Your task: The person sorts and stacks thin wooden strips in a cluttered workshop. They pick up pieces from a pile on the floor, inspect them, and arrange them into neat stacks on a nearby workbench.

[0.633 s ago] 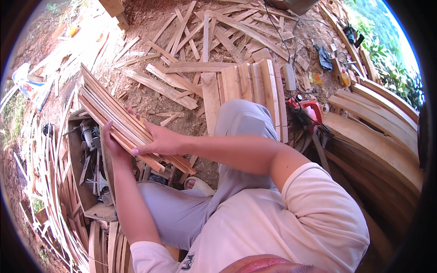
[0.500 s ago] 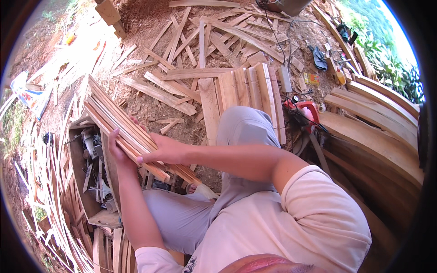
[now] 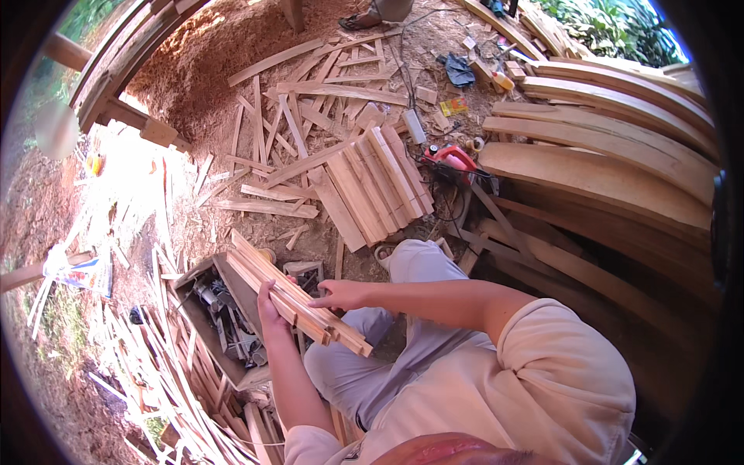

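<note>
A bundle of narrow wooden strips [image 3: 256,267] lies slanting over my lap, its near ends uneven. My left hand [image 3: 270,308] grips it from the left side, with the thumb along the edge and the other fingers hidden underneath. From the right, my right hand [image 3: 343,294] holds the strips too, with fingers bent against their edge; part of its grip is hidden. Just left of the bundle stands a wooden box [image 3: 246,298] with metal tools [image 3: 225,322] inside.
Ahead sits a stack of planks [image 3: 364,190], with a red power tool [image 3: 451,161] beside it. Scrap wood [image 3: 310,101] litters the ground. Long curved boards [image 3: 589,170] are piled at right, thin offcuts [image 3: 167,356] at left. Another person's foot [image 3: 360,21] shows at the top.
My view has turned, shifting the scene. The strips now lie at a different place over my lap, and my right hand has shifted from on top of them to their right edge.
</note>
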Demonstrator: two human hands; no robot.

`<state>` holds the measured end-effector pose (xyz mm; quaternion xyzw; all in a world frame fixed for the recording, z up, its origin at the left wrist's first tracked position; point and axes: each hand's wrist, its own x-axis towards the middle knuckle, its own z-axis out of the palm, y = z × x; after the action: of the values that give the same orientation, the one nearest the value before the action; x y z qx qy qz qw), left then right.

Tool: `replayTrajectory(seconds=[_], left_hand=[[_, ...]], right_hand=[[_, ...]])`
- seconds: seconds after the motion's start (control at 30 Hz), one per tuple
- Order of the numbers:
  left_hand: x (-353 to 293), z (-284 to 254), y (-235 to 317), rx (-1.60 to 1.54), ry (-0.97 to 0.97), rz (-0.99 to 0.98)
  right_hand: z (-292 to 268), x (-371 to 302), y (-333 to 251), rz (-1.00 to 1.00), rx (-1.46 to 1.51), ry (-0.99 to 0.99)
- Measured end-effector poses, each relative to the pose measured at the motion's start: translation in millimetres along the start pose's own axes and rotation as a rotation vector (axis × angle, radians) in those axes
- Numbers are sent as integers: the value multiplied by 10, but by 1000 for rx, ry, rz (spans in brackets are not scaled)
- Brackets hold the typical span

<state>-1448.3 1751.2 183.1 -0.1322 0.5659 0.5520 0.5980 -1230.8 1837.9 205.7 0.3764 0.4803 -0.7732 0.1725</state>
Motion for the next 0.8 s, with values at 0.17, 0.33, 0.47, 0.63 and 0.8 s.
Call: replayTrajectory(seconds=[0.17, 0.33, 0.47, 0.63, 0.8], left_hand=[[-829, 503, 1137, 427, 48, -106], [-1393, 658, 1629, 829, 44, -79], [-1406, 251, 1522, 1405, 46, 113], [-1887, 640, 994, 1910, -103, -29], [-1467, 268, 1043, 2393, -590, -164]], right_hand=[[-530, -1468, 14, -259, -59, 511], [-964, -2650, 368, 2, 250, 699], [-1089, -3416, 1398, 115, 76, 941], [-108, -4177, 3013, 514, 488, 1172], [2074, -4125, 3771, 609, 1109, 1270]])
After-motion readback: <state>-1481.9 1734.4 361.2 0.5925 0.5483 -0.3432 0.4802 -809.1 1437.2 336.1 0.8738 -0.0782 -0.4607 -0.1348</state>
